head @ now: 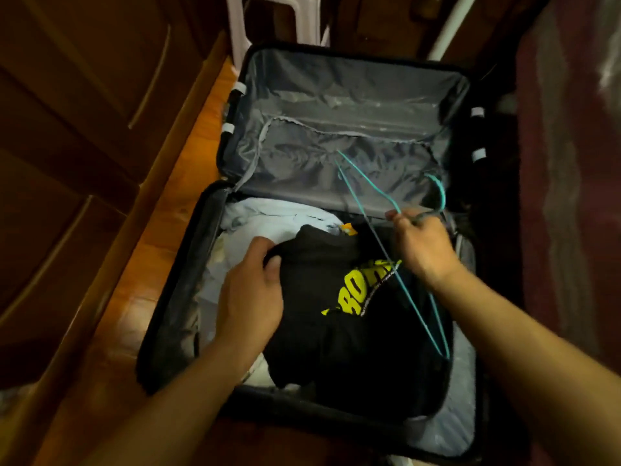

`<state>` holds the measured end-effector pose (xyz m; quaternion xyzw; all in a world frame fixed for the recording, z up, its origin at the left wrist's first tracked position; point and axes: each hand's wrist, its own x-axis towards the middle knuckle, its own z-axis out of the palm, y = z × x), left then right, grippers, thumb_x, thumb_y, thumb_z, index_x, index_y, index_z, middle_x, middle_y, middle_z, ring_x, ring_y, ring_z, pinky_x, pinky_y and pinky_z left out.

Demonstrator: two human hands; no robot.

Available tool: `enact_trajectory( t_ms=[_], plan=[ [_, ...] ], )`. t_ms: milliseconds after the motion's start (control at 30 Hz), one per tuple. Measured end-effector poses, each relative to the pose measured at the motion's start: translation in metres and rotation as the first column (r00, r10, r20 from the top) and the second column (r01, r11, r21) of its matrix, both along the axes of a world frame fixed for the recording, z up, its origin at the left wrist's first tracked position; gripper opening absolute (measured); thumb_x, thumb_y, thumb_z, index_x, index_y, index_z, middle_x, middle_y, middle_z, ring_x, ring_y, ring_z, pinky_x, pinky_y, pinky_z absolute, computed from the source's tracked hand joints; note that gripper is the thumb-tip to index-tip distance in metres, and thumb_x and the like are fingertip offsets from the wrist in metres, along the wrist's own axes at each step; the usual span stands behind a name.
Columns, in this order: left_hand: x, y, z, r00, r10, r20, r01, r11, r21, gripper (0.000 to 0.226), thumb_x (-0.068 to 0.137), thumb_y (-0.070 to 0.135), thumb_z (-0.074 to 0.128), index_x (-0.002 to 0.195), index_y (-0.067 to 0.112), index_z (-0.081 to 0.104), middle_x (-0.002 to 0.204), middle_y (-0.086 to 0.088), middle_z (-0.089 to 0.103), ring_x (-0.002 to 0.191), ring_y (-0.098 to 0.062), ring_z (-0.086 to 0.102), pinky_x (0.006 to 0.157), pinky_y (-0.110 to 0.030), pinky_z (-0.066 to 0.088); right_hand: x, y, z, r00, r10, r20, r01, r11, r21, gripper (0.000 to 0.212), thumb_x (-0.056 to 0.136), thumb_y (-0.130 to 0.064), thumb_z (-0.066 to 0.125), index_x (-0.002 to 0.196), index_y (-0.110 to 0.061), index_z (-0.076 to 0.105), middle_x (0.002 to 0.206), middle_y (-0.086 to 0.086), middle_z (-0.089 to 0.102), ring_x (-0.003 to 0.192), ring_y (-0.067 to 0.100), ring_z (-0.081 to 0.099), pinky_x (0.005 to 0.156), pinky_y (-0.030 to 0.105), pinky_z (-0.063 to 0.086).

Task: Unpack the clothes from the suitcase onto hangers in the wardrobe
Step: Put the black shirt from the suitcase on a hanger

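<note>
Head view: pretty dim and a bit blurry
Hard to read: yellow print on the black shirt [339,297] is partly folded under
Left hand [250,297]: fingers curled, gripping the shirt's edge
Right hand [423,243]: pinching a teal hanger [386,230] near its hook
Where: shirt lies in the open suitcase [174,280], over pale clothes [268,220]
Room: wooden floor [168,210], wardrobe doors [67,129] on the left

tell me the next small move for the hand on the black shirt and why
Probably lift the black shirt clear of the suitcase: the left hand already grips its edge, and the right hand holds the teal hanger ready above it.
</note>
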<state>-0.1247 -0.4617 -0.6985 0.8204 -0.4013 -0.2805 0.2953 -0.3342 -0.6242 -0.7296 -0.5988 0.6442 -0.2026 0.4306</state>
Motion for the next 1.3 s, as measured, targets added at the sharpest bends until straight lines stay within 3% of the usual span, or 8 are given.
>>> enact_trajectory(
  t_ms=[133,300,567,733,867,1000,1167,1300],
  plan=[
    [-0.005,0.03,0.081,1.0,-0.014,-0.002,0.014,0.998,0.054,0.015,0.105,0.026,0.047,0.116,0.03,0.056,0.101,0.001,0.064,0.095,-0.022,0.06,0.082,-0.043,0.051,-0.014,0.045,0.079,0.993,-0.034,0.114,0.032,0.999,0.017,0.02,0.1,-0.025,0.052,0.087,-0.026,0.068,0.062,-0.01,0.054,0.06,0.006,0.049,0.062,0.028,0.04],
    [-0.009,0.007,0.196,0.982,-0.055,-0.179,0.066,0.996,0.054,0.02,0.102,0.01,0.051,0.112,0.019,0.065,0.101,0.001,0.065,0.095,-0.02,0.058,0.078,-0.028,0.039,-0.037,0.081,0.224,0.917,-0.253,0.31,0.204,0.962,0.182,0.021,0.106,-0.015,0.044,0.095,-0.019,0.061,0.072,0.005,0.057,0.055,0.008,0.056,0.052,0.018,0.047],
    [-0.039,0.002,0.42,0.942,-0.272,-0.198,0.287,0.956,0.054,0.019,0.104,0.01,0.048,0.107,0.02,0.064,0.103,-0.001,0.066,0.091,-0.016,0.06,0.072,-0.022,0.041,-0.105,0.095,0.456,0.921,-0.334,0.202,0.314,0.941,0.125,0.012,0.101,-0.011,0.049,0.099,-0.011,0.061,0.067,0.003,0.056,0.037,0.002,0.043,0.036,0.016,0.033],
    [-0.04,-0.001,0.583,0.812,-0.583,0.017,0.583,0.81,-0.067,0.023,0.101,0.003,0.052,0.102,0.022,0.065,0.1,0.01,0.065,0.096,0.004,0.059,0.08,-0.01,0.04,-0.141,0.112,0.528,0.959,-0.181,0.219,0.139,0.971,0.193,0.029,0.086,0.012,0.06,0.074,-0.014,0.055,0.056,-0.01,0.054,0.05,-0.001,0.049,0.055,0.019,0.04],
    [-0.048,0.028,0.695,0.665,-0.664,0.342,0.729,0.676,-0.105,0.025,0.099,0.007,0.056,0.11,0.021,0.073,0.11,0.018,0.068,0.105,0.007,0.06,0.092,-0.008,0.042,-0.141,0.111,0.589,0.902,-0.091,0.421,-0.005,0.975,0.221,0.034,0.094,0.015,0.049,0.076,-0.013,0.046,0.076,0.016,0.061,0.072,0.021,0.061,0.079,0.032,0.049],
    [-0.047,0.068,0.782,0.495,-0.583,0.645,0.777,0.629,-0.027,0.027,0.097,0.016,0.05,0.114,0.028,0.068,0.099,0.024,0.058,0.095,0.004,0.057,0.083,-0.008,0.039,-0.108,0.099,0.656,0.858,0.146,0.492,-0.231,0.966,0.116,0.036,0.094,0.016,0.049,0.083,-0.018,0.042,0.096,0.007,0.074,0.052,-0.002,0.059,0.044,0.013,0.04],
    [-0.028,0.123,0.852,0.384,-0.37,0.846,0.761,0.646,-0.062,0.029,0.097,0.021,0.045,0.118,0.023,0.065,0.095,0.007,0.063,0.089,-0.016,0.066,0.067,-0.036,0.053,-0.042,0.114,0.724,0.707,0.403,0.582,-0.478,0.878,-0.026,0.035,0.088,0.016,0.056,0.085,-0.016,0.044,0.121,0.003,0.071,0.077,0.004,0.065,0.05,0.013,0.043],
    [-0.015,0.153,0.878,0.211,-0.203,0.956,0.742,0.671,-0.021,0.024,0.103,0.022,0.044,0.116,0.02,0.064,0.084,0.0,0.056,0.067,-0.027,0.06,0.051,-0.038,0.049,-0.005,0.139,0.754,0.581,0.485,0.654,-0.589,0.805,-0.074,0.032,0.09,0.017,0.051,0.09,-0.014,0.045,0.122,0.0,0.071,0.062,0.013,0.056,0.05,0.021,0.045]
  ],
)
